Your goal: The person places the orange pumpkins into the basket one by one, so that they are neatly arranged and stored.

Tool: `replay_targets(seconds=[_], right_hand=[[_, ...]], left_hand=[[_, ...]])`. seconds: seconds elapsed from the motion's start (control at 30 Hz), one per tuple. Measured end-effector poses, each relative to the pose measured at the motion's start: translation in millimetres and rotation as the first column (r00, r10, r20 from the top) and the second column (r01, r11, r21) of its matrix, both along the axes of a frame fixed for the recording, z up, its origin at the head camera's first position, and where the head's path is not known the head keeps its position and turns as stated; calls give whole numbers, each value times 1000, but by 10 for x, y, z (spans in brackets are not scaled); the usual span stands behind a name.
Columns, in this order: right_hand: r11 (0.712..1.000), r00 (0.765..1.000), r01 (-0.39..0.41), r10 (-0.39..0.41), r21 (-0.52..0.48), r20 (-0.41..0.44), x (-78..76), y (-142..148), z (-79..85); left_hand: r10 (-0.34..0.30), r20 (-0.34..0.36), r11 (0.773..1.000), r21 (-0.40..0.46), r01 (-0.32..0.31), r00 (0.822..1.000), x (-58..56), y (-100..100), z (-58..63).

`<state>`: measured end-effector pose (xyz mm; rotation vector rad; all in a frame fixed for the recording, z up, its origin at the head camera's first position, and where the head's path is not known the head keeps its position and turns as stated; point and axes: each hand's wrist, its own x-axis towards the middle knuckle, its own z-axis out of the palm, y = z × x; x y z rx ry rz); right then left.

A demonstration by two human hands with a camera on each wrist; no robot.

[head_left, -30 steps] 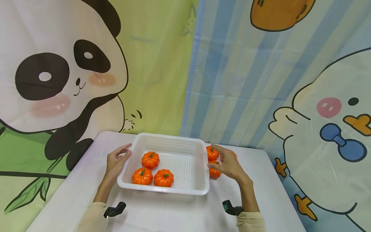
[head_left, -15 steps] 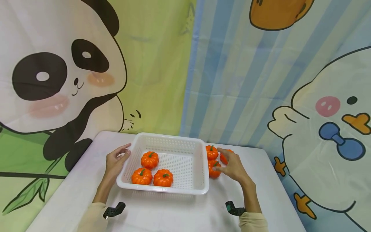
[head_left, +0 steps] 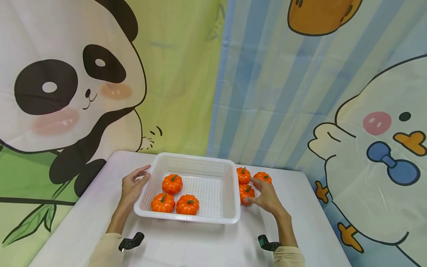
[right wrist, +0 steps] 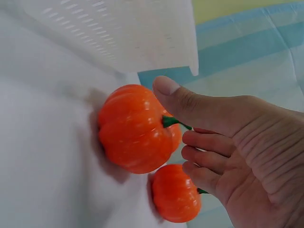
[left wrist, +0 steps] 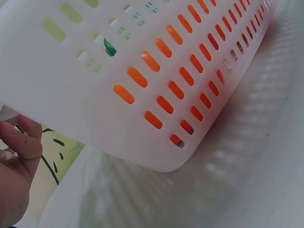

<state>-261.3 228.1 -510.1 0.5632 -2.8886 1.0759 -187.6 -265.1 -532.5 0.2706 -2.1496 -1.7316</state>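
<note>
Your left hand: It (head_left: 133,183) sits at the left end of the white slotted basket (head_left: 190,219), thumb and fingers loosely bent with a gap between them; the left wrist view puts the fingers at the rim, but you cannot tell there how firmly they touch.
Your right hand: It (head_left: 267,194) has thumb and fingers parted in a moderately wide reach at the near loose pumpkin (head_left: 245,193); you cannot tell whether the skin touches it.
Inside the basket: Three orange pumpkins, at the back (head_left: 172,184), front left (head_left: 163,203) and front centre (head_left: 187,205), all toward your left.
Outside it: The near loose pumpkin is just beside the right wall on the white table (head_left: 207,248), with a back-left pumpkin (head_left: 244,175) behind it and a back-right pumpkin (head_left: 262,177) farther right.
Only from the left wrist: Orange fills the wall's slots (plus one scrap of green stem (left wrist: 109,47)).
Only from the right wrist: The near loose pumpkin's ribbed side shows low down, its stem partly behind your thumb.
</note>
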Motion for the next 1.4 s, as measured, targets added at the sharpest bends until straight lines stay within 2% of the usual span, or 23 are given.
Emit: replay_targets(seconds=[0.17,0.33,0.7,0.97,1.2,1.4], right_hand=[[1000,999,-14,15,8,-34,-26,25,-117],[1000,1000,9,-9,-15,13,-21,28,-183],[999,999,19,-18,-27,29,-52,19,-266],[998,1000,-15,16,-67,15,-47,29,-276],[995,999,-6,10,-102,34,-59,28,-317],[994,1000,-1,5,-109,29,-63,23,-332]], left_hand=[[10,7,1000,-9,-9,1000,-5,6,-3],[12,13,1000,-4,-12,1000,1,3,-7],[20,15,1000,-13,-20,1000,6,9,6],[-7,-16,1000,19,7,1000,5,-6,-8],[-5,-36,1000,20,6,999,-8,-20,-29],[7,-25,1000,2,-7,1000,-14,-21,-37]])
